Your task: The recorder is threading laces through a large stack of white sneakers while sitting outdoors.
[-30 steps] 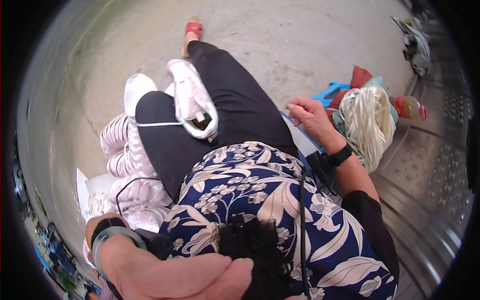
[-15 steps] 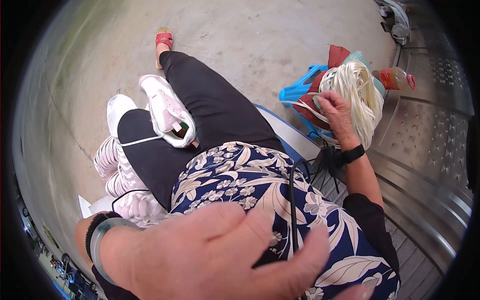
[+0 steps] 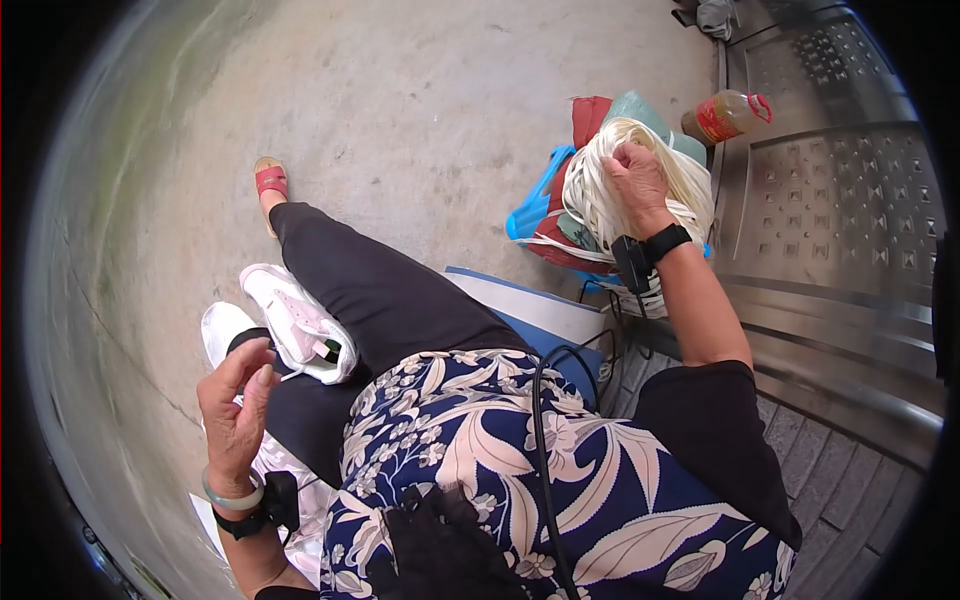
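Observation:
A white and pale pink sneaker [image 3: 300, 325] lies across my lap, its opening toward me. Left of it hovers my left hand [image 3: 235, 415], fingers loosely bent and apart, with nothing visible in them. A thin white lace shows between this hand and the sneaker. On the right, my right hand [image 3: 637, 180] is over a thick bundle of cream-white shoelaces [image 3: 590, 190], its fingertips pinched together on the strands. The bundle rests on red and green cloth [image 3: 592, 118] atop a blue plastic stool [image 3: 528, 212]. The exact strands in my fingertips are hidden.
More pale pink and white shoes [image 3: 290, 465] lie beside my left thigh, partly behind my forearm. A plastic bottle with a red cap [image 3: 725, 117] stands by the embossed metal door [image 3: 830, 190]. A black cable [image 3: 545, 450] runs down my patterned top.
My left hand has moved from close before the camera out to beside the sneaker. My right hand has gone onto the shoelace bundle. The whole view has shifted.

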The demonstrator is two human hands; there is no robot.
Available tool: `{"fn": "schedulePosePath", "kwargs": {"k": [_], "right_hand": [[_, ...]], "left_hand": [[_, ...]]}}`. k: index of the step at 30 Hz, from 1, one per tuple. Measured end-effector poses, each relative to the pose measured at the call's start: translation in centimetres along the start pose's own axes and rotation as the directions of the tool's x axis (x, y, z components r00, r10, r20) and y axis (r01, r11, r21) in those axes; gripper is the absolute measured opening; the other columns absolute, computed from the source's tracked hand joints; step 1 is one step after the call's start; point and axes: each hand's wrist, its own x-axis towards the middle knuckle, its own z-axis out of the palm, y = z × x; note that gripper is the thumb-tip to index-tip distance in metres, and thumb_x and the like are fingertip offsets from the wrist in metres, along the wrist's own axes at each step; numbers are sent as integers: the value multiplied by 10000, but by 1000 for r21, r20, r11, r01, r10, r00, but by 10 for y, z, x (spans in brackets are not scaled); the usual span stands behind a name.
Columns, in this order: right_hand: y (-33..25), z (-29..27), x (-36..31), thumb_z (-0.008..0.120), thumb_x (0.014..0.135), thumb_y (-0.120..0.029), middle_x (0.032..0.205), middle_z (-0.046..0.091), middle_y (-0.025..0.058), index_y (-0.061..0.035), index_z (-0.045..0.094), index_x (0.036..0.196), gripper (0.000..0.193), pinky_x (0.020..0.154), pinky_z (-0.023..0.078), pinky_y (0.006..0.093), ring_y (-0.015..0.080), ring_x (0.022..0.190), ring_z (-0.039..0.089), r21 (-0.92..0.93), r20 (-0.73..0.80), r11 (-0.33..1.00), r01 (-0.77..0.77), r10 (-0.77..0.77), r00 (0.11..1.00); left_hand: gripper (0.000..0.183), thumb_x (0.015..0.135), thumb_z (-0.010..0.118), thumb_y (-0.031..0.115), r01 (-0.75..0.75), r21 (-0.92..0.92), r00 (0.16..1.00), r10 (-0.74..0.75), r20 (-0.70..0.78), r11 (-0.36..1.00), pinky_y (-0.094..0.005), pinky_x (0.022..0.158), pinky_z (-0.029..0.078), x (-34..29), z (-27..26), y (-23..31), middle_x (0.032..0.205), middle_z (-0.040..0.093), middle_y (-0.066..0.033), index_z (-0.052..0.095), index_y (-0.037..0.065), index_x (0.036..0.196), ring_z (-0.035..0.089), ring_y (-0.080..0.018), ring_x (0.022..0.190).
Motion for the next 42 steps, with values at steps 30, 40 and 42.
{"fn": "schedulePosePath", "kwargs": {"k": [30,40,42], "right_hand": [[-346,6,-126,549,642,5,710,578,204,25,531,749,110,613,444,419,367,736,579,933,3,131,334,-934,358],[-191,135,-19,566,721,-245,703,584,158,-48,558,762,201,610,450,403,320,700,580,546,411,765,341,-600,687],[-126,171,13,535,702,-147,874,617,208,-4,625,813,201,728,480,423,363,872,588,102,607,904,415,-387,694]], "left_hand": [[751,686,721,214,-330,-461,931,204,-301,824,-267,805,455,25,18,36,1118,517,-85,332,13,1297,548,-143,936],[275,807,615,106,341,-380,934,-263,243,860,-164,484,340,25,25,-3,619,489,36,548,-12,1047,433,-34,530],[256,816,606,109,364,-385,928,-297,224,848,-161,488,341,18,21,-11,615,482,40,553,-13,1035,422,-30,525]]}}
